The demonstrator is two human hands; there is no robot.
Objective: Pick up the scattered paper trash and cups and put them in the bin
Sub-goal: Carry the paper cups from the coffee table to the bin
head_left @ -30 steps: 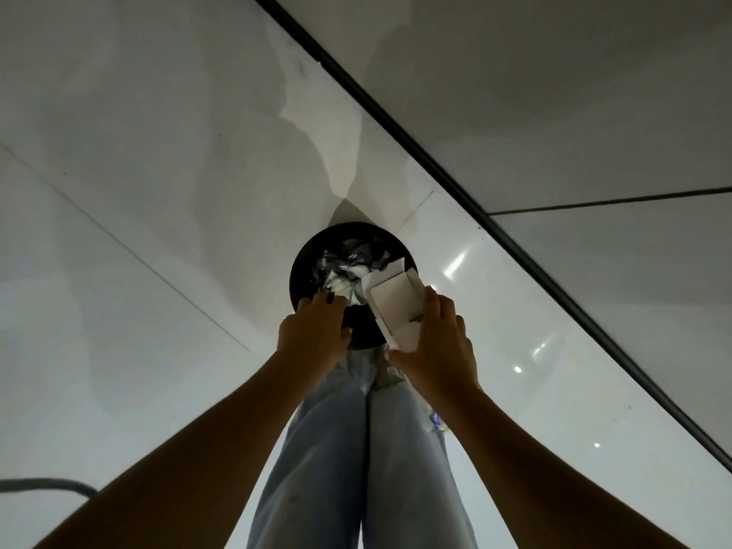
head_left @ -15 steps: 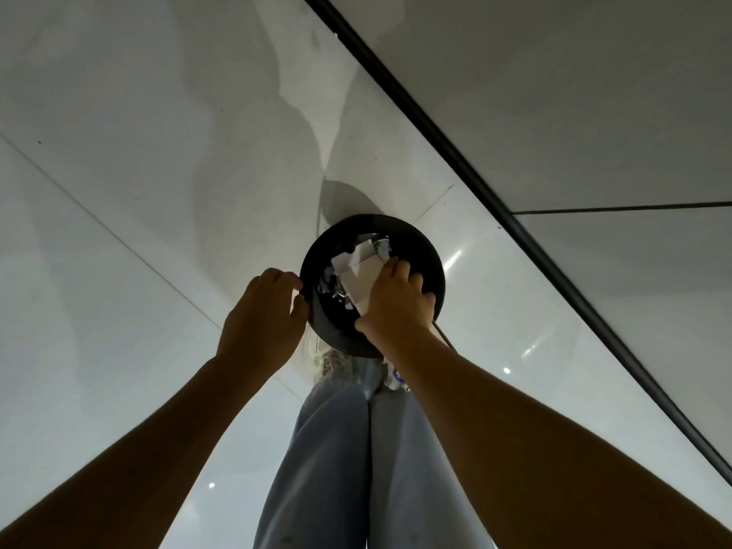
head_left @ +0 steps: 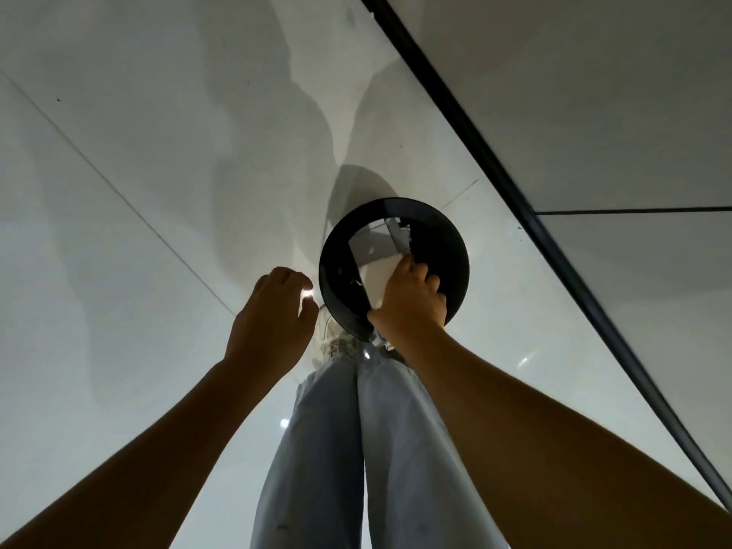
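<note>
The view looks straight down along the person's legs in pale jeans [head_left: 368, 449] to a glossy white tiled floor [head_left: 138, 239]. A round black bin [head_left: 447, 247] stands on the floor just ahead of the feet, close to the dark strip [head_left: 511, 180] that runs along the floor's edge where it meets the wall [head_left: 594, 93].

The right arm reaches forward and down, with the right hand [head_left: 412, 299] over the near side of the bin's mouth. Its fingers are curled down onto a white piece of paper [head_left: 378, 277], a folded carton-like sheet that lies inside the bin's opening; the hand presses on or grips its near end, though which of the two is hard to tell from above. More pale paper scraps [head_left: 376, 241] lie deeper in the bin, beyond the fingertips, toward the far rim.

The left arm stretches out beside it, and the left hand [head_left: 273, 315] hangs above the floor just left of the bin, apart from the rim. Its fingers are loosely bent and hold nothing, the thumb pointing toward the bin.

A light-coloured shoe [head_left: 332, 346] with laces shows below the bin's near edge, between the two wrists. Small bright reflections dot the tiles.
</note>
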